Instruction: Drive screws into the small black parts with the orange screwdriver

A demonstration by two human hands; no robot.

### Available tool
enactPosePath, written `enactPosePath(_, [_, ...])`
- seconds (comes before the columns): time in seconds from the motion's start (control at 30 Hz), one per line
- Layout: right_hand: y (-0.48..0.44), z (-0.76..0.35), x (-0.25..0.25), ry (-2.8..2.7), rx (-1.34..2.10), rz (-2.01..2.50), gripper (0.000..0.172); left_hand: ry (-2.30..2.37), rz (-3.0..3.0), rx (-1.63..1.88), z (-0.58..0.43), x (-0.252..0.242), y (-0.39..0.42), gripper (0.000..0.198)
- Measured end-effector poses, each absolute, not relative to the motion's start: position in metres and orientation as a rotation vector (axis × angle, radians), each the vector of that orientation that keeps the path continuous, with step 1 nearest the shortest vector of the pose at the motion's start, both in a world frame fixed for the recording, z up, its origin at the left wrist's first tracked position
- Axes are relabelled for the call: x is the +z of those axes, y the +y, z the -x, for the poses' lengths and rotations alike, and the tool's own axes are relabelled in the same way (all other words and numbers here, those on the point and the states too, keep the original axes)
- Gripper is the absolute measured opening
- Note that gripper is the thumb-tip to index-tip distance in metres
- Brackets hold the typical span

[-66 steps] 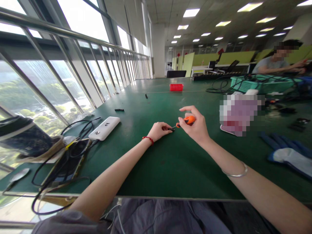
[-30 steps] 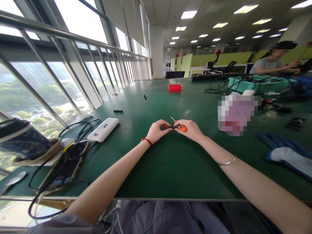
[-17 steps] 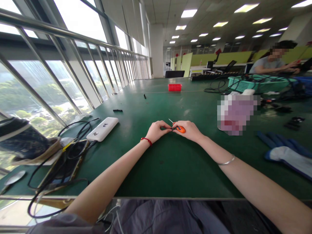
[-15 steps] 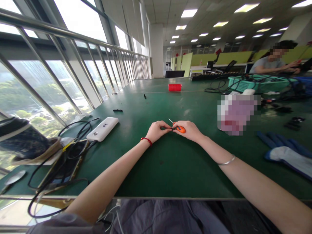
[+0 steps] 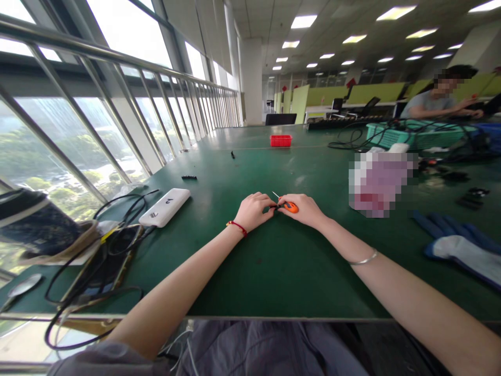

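Observation:
Over the middle of the green table (image 5: 250, 282), my left hand (image 5: 253, 211) pinches a small dark part (image 5: 276, 207) between thumb and fingers. It is too small to name. My right hand (image 5: 307, 209) is closed round a screwdriver (image 5: 290, 207) with an orange and black handle. Its thin shaft points up and left, away from the dark part. The fingertips of my right hand meet the dark part too, and both hands almost touch. Curled fingers hide much of the handle.
To the left lie a white power bank (image 5: 165, 208), black cables and a phone (image 5: 104, 266). Small black pieces (image 5: 189, 177) and a red box (image 5: 281, 141) sit farther back. On the right are a blue-white glove (image 5: 465, 250) and a green basket (image 5: 418, 137); a person sits behind.
My left hand has turned slightly at the wrist, its fingers shifting a little on the dark part. The screwdriver barely moves. The person at the back has moved their hands.

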State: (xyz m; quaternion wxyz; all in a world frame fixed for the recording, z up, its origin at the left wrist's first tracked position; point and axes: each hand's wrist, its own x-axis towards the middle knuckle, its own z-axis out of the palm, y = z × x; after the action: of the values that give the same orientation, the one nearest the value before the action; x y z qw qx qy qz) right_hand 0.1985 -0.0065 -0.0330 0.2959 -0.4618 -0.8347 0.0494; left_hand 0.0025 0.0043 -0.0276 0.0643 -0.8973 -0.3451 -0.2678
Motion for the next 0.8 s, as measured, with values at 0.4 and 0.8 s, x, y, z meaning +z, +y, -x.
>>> enactPosePath(0.4, [-0.0082, -0.1972, -0.0318, -2.200, 0.106, 1.232, 0.015, -0.949, 2.622, -0.728, -0.0024, -0.0252, 0.0020, 0.021])
enactPosePath(0.8, [-0.0091, -0.1960, -0.0307, -2.257, 0.006, 1.278, 0.017, -0.861, 2.536, -0.689, -0.0028, -0.0236, 0.0019, 0.028])
